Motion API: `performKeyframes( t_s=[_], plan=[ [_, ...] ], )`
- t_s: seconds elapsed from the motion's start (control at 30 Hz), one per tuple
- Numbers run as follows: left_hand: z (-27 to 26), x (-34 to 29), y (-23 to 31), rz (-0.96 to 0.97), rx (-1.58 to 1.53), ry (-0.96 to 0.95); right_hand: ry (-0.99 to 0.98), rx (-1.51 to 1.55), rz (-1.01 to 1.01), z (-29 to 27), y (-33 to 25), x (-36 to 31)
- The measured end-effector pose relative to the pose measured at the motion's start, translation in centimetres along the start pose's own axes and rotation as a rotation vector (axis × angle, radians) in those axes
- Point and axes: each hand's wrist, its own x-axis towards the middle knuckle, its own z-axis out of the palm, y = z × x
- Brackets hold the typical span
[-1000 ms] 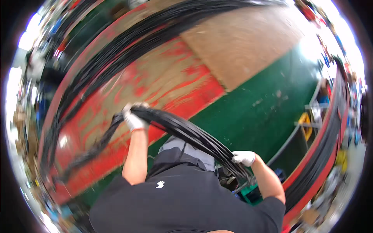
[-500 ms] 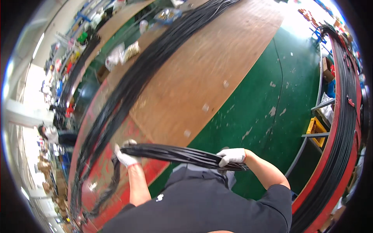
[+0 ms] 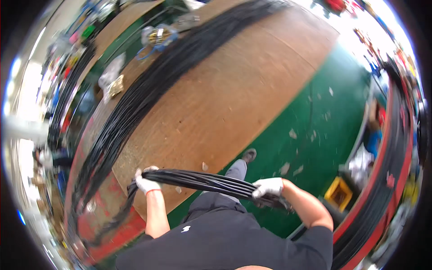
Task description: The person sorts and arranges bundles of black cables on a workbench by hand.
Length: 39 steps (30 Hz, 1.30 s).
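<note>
A bundle of black cables (image 3: pixel 204 182) stretches across in front of my body. My left hand (image 3: pixel 147 181), in a white glove, is closed round its left part. My right hand (image 3: pixel 268 186), gloved too, grips the bundle near its right end, where loose ends stick out past the fingers. From my left hand the cables hang down and trail (image 3: pixel 121 218) over the red end of the table. A larger mass of black cables (image 3: pixel 157 78) lies lengthwise along the wooden tabletop (image 3: pixel 211 108), fanning out toward its near left end.
Clear plastic bags (image 3: pixel 110 78) and a blue-edged bag of brass-coloured parts (image 3: pixel 161 38) lie beyond the cables. At right, a long red trough (image 3: pixel 382 198) holds more black cables, with a yellow crate (image 3: pixel 338 193) beside it. The green floor (image 3: pixel 288 130) runs between, with scraps on it.
I have stepped forward along the table, and one foot now shows on the floor. The bundle stays in both hands. The table and trough have shifted in view.
</note>
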Motion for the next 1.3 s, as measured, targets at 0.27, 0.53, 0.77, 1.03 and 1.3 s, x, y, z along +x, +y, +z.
performKeyframes(
  t_s=[0.27, 0.53, 0.77, 1.03, 1.3],
  plan=[
    [22.1, -5.9, -24.8, -0.082, -0.121, 0.069, 0.234, 0.227, 0.052, -19.0, -11.4, -19.0],
    [33.6, -13.0, -43.7, -0.189, -0.262, 0.295, 0.239, 0.121, 0.182, -37.4, -19.1, -33.8],
    [40.1, -18.4, -58.6, -0.01, -0.321, 0.266, 0.08, -0.202, 0.212, -52.8, -29.1, -43.4],
    [52.6, -26.3, -72.3, -0.092, -0.316, 0.22, 0.024, -0.398, 0.26, -59.8, -42.6, -54.1],
    [56.5, -24.5, -84.8, 0.039, -0.371, 0.298, -0.079, -0.297, 0.339, -72.6, -45.9, -55.8]
  ],
)
